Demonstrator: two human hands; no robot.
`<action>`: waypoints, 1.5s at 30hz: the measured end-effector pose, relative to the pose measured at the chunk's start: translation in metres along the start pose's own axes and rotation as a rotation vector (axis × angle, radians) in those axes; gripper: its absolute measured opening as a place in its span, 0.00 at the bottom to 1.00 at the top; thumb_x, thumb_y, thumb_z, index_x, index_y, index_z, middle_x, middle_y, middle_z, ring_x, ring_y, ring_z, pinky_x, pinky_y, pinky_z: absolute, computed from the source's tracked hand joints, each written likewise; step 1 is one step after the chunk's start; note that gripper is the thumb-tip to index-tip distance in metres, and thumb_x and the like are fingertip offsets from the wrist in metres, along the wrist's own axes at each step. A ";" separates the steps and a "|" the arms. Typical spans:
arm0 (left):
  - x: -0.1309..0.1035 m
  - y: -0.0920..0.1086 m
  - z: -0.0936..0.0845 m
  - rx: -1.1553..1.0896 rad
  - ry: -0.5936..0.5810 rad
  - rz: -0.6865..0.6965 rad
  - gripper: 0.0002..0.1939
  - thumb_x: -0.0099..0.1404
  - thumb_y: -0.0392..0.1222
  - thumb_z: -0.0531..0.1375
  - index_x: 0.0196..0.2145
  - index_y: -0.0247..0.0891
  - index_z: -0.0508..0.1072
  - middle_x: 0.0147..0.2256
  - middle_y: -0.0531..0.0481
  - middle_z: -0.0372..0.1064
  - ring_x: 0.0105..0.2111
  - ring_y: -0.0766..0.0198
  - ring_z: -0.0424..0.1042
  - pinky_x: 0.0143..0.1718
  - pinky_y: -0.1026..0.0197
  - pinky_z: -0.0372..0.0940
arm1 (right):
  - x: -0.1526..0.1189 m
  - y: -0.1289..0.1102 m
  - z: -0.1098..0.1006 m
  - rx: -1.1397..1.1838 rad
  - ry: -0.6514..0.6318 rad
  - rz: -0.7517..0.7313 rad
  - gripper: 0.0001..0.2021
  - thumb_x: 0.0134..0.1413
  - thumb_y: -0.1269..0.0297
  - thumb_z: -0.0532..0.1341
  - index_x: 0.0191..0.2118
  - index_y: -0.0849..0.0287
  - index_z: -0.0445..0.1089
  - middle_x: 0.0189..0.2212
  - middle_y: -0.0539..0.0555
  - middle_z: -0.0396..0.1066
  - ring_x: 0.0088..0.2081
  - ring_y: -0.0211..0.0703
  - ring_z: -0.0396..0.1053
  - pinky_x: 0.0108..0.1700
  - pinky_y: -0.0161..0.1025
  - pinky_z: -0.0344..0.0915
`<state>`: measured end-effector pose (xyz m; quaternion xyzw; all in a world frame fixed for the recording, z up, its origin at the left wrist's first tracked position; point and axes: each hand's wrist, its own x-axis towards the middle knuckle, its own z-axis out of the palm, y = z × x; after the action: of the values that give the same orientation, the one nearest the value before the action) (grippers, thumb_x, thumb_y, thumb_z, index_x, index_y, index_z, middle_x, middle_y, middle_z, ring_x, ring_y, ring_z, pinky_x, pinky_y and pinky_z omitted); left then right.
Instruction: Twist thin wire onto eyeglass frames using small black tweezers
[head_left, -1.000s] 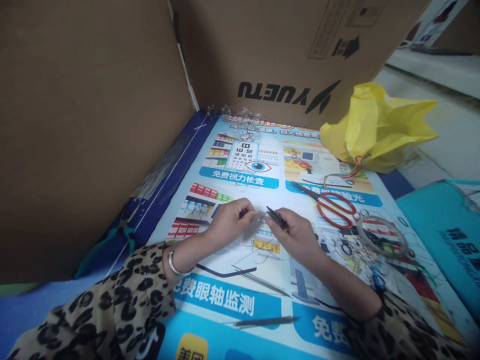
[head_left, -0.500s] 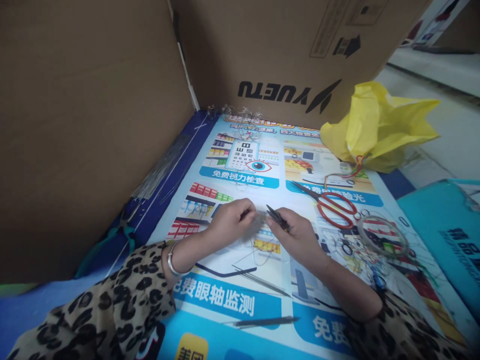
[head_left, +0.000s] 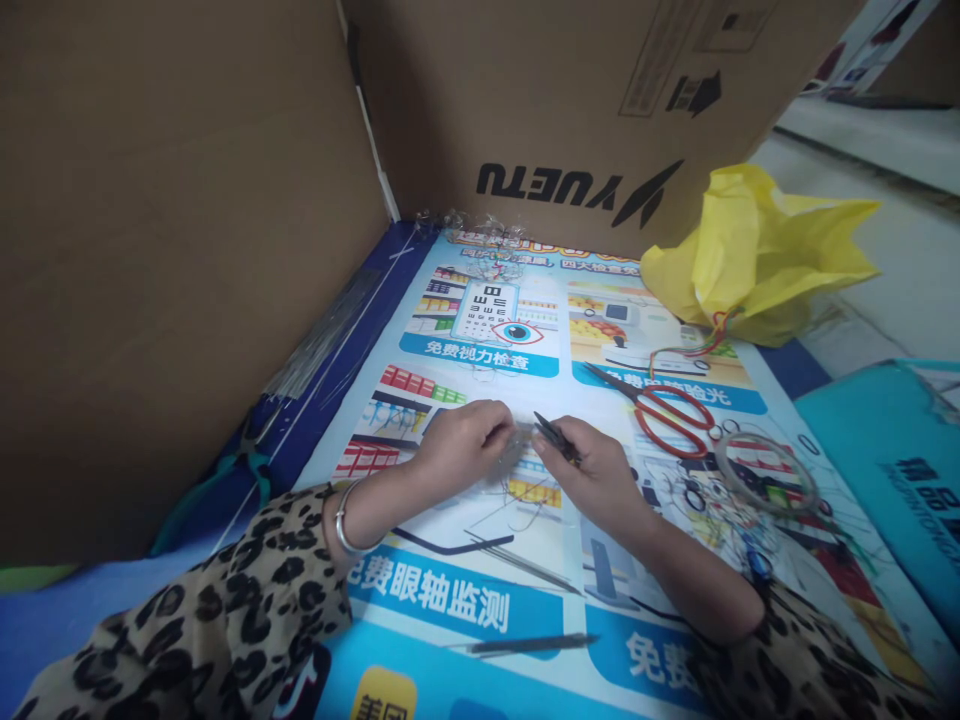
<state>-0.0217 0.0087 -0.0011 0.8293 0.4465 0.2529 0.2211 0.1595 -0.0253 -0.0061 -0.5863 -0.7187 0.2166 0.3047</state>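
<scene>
Barely shifted mid-frame, your left hand (head_left: 469, 437) pinches thin, pale, likely springy strands (head_left: 523, 431), best held near the ends, while your right hand (head_left: 596, 468) clasps a black pointed tool (head_left: 553, 434).

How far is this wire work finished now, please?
Perhaps done: the tangle by the box, though its state is unclear. In hand: the left hand seems to pinch fine wire; the right hand holds a dark-tipped tool. Probably left: the straight wires below the hands and the bundle at left.
</scene>
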 end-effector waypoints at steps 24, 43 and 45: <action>0.002 0.000 0.005 -0.799 -0.132 -0.236 0.08 0.59 0.43 0.55 0.30 0.36 0.62 0.21 0.56 0.62 0.22 0.73 0.62 0.25 0.68 0.57 | 0.000 0.001 0.001 -0.056 -0.009 -0.030 0.06 0.50 0.62 0.54 0.28 0.58 0.64 0.22 0.48 0.63 0.25 0.36 0.61 0.27 0.33 0.55; 0.002 0.000 0.004 -0.848 -0.098 -0.306 0.09 0.59 0.45 0.56 0.30 0.37 0.61 0.20 0.60 0.57 0.14 0.77 0.59 0.16 0.72 0.53 | 0.001 0.001 0.002 -0.092 -0.071 -0.091 0.05 0.51 0.63 0.54 0.29 0.58 0.64 0.22 0.48 0.62 0.27 0.36 0.60 0.29 0.34 0.54; 0.002 0.000 0.005 -0.848 -0.086 -0.305 0.09 0.58 0.44 0.57 0.30 0.37 0.61 0.21 0.60 0.56 0.14 0.77 0.58 0.15 0.72 0.53 | 0.002 0.001 0.002 -0.107 -0.085 -0.102 0.06 0.51 0.63 0.54 0.28 0.58 0.63 0.22 0.48 0.62 0.27 0.36 0.59 0.30 0.34 0.54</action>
<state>-0.0175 0.0094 -0.0046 0.6000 0.4110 0.3431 0.5944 0.1584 -0.0236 -0.0079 -0.5545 -0.7705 0.1866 0.2531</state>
